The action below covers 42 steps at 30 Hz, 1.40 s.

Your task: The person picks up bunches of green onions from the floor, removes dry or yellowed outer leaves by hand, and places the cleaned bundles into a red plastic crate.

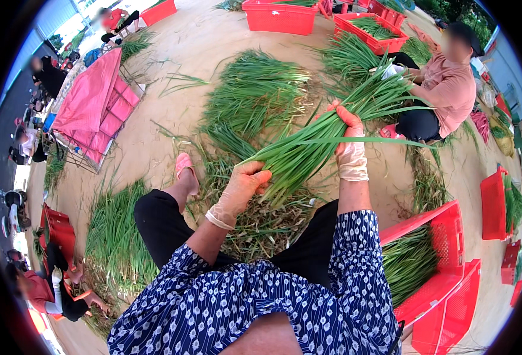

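A thick bundle of long green leafy stalks, like garlic chives, stretches between my two gloved hands. My left hand pinches its lower left end, thumb on top. Farther right, my right hand wraps round the middle of the bundle. The leaf tips fan out past it to the upper right. Thin whitish gloves cover both hands. Under the bundle, between my knees, lies a heap of yellowed trimmings. Just beyond is a broad pile of green stalks on the ground.
To my right stands a red crate with stalks inside. Another pile of stalks lies at my left. A co-worker in a pink shirt sits at the far right, and a pink-covered frame stands far left. More red crates line the back.
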Available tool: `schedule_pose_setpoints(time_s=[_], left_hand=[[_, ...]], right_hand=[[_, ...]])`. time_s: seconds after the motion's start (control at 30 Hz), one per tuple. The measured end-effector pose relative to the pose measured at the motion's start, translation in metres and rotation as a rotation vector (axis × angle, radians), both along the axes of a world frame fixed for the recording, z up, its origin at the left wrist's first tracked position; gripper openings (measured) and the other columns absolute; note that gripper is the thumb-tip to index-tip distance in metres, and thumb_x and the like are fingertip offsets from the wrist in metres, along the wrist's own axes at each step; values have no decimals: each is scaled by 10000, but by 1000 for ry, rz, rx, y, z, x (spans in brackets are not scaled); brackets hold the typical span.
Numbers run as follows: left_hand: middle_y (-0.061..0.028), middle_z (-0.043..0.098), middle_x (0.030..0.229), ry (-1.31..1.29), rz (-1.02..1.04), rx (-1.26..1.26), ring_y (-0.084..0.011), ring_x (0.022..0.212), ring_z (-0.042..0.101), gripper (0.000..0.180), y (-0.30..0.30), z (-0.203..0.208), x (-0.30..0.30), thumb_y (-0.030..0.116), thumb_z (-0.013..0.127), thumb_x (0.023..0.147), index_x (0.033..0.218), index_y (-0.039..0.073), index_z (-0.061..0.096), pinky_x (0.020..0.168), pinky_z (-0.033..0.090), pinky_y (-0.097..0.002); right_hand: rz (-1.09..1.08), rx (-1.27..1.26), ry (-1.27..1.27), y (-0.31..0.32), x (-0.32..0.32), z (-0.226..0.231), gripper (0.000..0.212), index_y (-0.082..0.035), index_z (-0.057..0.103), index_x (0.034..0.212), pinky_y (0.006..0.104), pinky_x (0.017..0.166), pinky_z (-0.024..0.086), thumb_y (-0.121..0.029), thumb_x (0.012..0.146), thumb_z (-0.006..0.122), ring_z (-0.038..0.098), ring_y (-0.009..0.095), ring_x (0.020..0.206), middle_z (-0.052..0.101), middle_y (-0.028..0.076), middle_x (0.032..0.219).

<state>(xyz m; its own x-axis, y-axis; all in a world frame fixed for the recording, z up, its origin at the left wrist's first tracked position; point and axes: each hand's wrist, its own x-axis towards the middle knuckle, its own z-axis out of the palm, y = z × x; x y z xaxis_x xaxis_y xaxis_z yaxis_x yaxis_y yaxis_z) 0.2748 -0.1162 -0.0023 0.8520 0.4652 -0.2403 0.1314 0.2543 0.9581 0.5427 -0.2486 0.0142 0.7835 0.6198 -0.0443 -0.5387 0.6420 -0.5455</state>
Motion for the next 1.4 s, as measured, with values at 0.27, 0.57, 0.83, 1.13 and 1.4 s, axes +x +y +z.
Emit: schedule_pose_setpoints(time_s=[0.27,0.57,0.83,1.13,1.4], left_hand=[[-55,689,924,64,-58,-70,-150,761,667,183,12,-11,1,92,654,942,1084,-20,685,627,551,-273],[-147,691,780,352,33,886,-236,701,659,201,14,-52,-3,193,693,888,938,2,730,631,517,-383],[-190,731,896,971,-309,1022,-379,877,707,242,75,-120,-109,284,735,825,938,76,782,812,547,-481],[-160,726,943,-4,109,975,-301,872,701,185,-9,-19,8,142,694,894,1041,43,744,790,545,-374],[-42,666,728,-29,75,516,-96,662,577,105,6,-32,26,79,763,854,920,0,743,615,477,-275]], right_hand=[[159,42,-21,-3,4,-5,265,55,620,1151,477,810,614,-18,896,632,703,330,882,687,174,1018],[56,1,-153,5,-15,8,241,51,629,1124,414,787,602,-15,895,664,695,283,859,692,156,993],[-176,101,-66,-15,10,13,182,52,644,1071,391,771,591,26,891,647,674,263,840,692,161,940],[-172,34,-206,-12,-14,22,198,22,613,1096,486,849,581,-25,905,641,667,288,827,675,132,935],[-230,-36,-6,-4,-15,20,205,57,623,1109,442,793,589,-17,918,623,691,309,871,704,171,991]])
